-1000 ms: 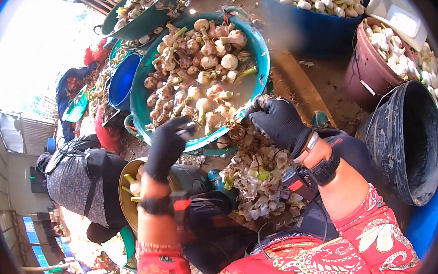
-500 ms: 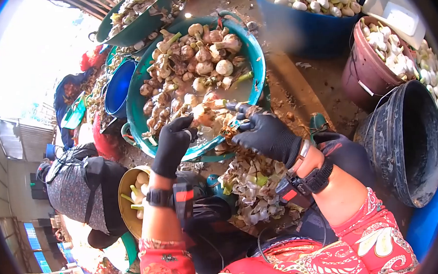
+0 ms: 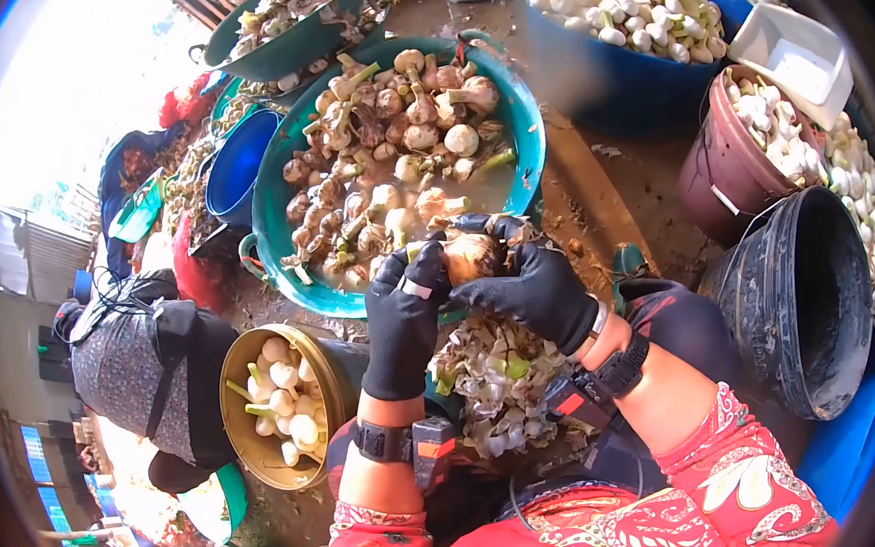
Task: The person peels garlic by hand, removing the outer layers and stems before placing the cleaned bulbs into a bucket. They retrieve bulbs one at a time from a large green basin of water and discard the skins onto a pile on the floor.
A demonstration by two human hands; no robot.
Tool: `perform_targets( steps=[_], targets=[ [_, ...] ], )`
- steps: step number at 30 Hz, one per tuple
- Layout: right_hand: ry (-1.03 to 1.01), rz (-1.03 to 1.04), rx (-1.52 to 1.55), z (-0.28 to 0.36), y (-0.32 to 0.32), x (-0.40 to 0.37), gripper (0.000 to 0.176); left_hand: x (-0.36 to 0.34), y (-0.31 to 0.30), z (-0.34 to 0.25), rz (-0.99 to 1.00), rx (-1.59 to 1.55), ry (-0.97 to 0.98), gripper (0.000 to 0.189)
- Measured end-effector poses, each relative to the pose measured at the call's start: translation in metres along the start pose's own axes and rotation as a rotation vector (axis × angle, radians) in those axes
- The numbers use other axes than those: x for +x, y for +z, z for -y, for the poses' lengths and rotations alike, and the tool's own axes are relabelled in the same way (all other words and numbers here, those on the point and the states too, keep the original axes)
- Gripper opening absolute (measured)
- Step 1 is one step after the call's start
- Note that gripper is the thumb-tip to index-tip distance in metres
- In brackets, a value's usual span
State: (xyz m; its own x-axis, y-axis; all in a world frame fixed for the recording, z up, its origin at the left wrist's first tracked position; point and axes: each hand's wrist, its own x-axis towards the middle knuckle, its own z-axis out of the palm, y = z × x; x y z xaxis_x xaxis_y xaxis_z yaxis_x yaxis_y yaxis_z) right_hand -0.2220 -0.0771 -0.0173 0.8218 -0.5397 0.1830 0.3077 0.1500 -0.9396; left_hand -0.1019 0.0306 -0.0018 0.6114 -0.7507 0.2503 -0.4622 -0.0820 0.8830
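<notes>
Both my hands wear black gloves and meet over the near edge of a green tub (image 3: 537,137). My right hand (image 3: 529,288) is wrapped round a brownish, unpeeled garlic bulb (image 3: 470,257). The closed fingers of my left hand (image 3: 406,300) grip the same bulb from its left side, where a bit of pale stem (image 3: 414,248) shows. Many unpeeled garlic bulbs (image 3: 422,137) lie in murky water in the tub. Below my hands is a heap of pale peels (image 3: 500,395).
A yellowish bucket (image 3: 234,426) with peeled bulbs stands left of my legs. To the right are a black bucket (image 3: 759,294), a maroon bucket (image 3: 697,172) of white bulbs and a white container (image 3: 837,89). A blue tub (image 3: 606,83) heaped with white bulbs stands behind. Another person (image 3: 132,362) bends at left.
My hands have come together and drawn back toward me, with a garlic bulb now held between them. The left hand has moved right and closed. The view has shifted slightly, showing more of the yellowish bucket.
</notes>
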Motion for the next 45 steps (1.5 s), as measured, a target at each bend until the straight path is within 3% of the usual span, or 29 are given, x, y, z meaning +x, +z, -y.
perform_targets(
  steps=[2, 7, 10, 15, 18, 20, 21, 22, 24, 25, 26, 28, 30, 31, 32, 34, 38, 40, 41, 42, 44, 45],
  targets=[
    [0.094, -0.048, 0.308, 0.002, 0.005, -0.002, 0.056, 0.002, 0.000, -0.005, 0.012, -0.606, -0.343, 0.026],
    [0.185, -0.045, 0.397, 0.006, 0.000, 0.000, 0.051, 0.000, -0.003, -0.010, 0.007, -0.719, -0.451, 0.022],
    [0.179, -0.037, 0.434, 0.013, 0.000, 0.000, 0.048, 0.000, -0.003, -0.012, 0.037, -0.488, -0.307, 0.024],
    [0.111, -0.047, 0.270, 0.007, -0.006, -0.001, 0.045, -0.001, 0.001, -0.022, 0.026, -0.857, -0.565, 0.025],
    [0.067, -0.036, 0.220, 0.011, -0.004, -0.006, 0.047, -0.002, 0.000, -0.007, 0.146, -0.623, -0.437, 0.023],
    [0.063, -0.087, 0.088, 0.010, -0.007, -0.008, 0.037, -0.003, -0.002, -0.010, 0.176, -0.580, -0.399, 0.021],
    [0.199, 0.083, 0.385, 0.001, -0.015, 0.002, 0.031, -0.003, -0.003, -0.013, 0.164, -0.501, -0.390, 0.018],
    [0.202, 0.081, 0.388, 0.006, -0.017, 0.002, 0.031, -0.003, -0.005, -0.015, 0.151, -0.422, -0.383, 0.016],
    [0.717, 0.123, 0.540, 0.022, -0.019, -0.002, 0.030, -0.002, -0.008, -0.009, 0.154, -0.364, -0.326, 0.016],
    [0.835, 0.259, 0.658, 0.023, -0.020, -0.004, 0.028, 0.001, -0.011, -0.008, 0.191, -0.079, -0.045, 0.018],
    [0.778, 0.316, 0.657, 0.022, -0.012, -0.010, 0.027, 0.003, -0.011, -0.006, 0.223, 0.204, 0.236, 0.019],
    [0.742, 0.454, 0.750, 0.017, -0.019, -0.009, 0.025, -0.001, -0.004, -0.008, 0.245, 0.207, 0.227, 0.021],
    [0.673, 0.179, 0.796, 0.022, -0.014, -0.009, 0.028, -0.005, -0.001, -0.013, 0.110, -0.553, -0.413, 0.027],
    [0.579, 0.067, 0.847, 0.024, -0.016, -0.006, 0.028, -0.003, -0.005, -0.010, 0.149, -0.387, -0.236, 0.034],
    [0.564, 0.124, 0.768, 0.016, -0.027, -0.005, 0.029, -0.006, -0.014, -0.011, 0.227, -0.320, -0.313, 0.036],
    [0.592, 0.134, 0.837, 0.015, -0.032, -0.005, 0.031, -0.006, -0.013, -0.017, 0.260, -0.686, -0.538, 0.033],
    [0.709, 0.123, 0.795, 0.007, -0.033, -0.008, 0.027, -0.012, 0.001, -0.030, 0.203, -0.542, -0.420, 0.033],
    [-0.298, 0.140, -0.534, -0.008, -0.037, -0.004, 0.021, -0.010, -0.002, -0.028, 0.213, -0.443, -0.377, 0.032],
    [-0.460, 0.040, -0.782, -0.010, -0.038, 0.000, 0.016, -0.009, -0.004, -0.029, 0.205, -0.461, -0.413, 0.031],
    [-0.458, 0.039, -0.779, -0.012, -0.037, -0.002, 0.016, -0.009, -0.006, -0.030, 0.196, -0.478, -0.450, 0.031],
    [-0.081, -0.104, -0.287, 0.025, -0.019, -0.005, 0.011, 0.000, -0.017, -0.017, 0.081, -0.431, -0.351, 0.026],
    [-0.324, -0.034, -0.483, 0.035, -0.014, -0.010, 0.011, 0.003, -0.023, -0.014, 0.015, -0.460, -0.365, 0.025]
  ],
)
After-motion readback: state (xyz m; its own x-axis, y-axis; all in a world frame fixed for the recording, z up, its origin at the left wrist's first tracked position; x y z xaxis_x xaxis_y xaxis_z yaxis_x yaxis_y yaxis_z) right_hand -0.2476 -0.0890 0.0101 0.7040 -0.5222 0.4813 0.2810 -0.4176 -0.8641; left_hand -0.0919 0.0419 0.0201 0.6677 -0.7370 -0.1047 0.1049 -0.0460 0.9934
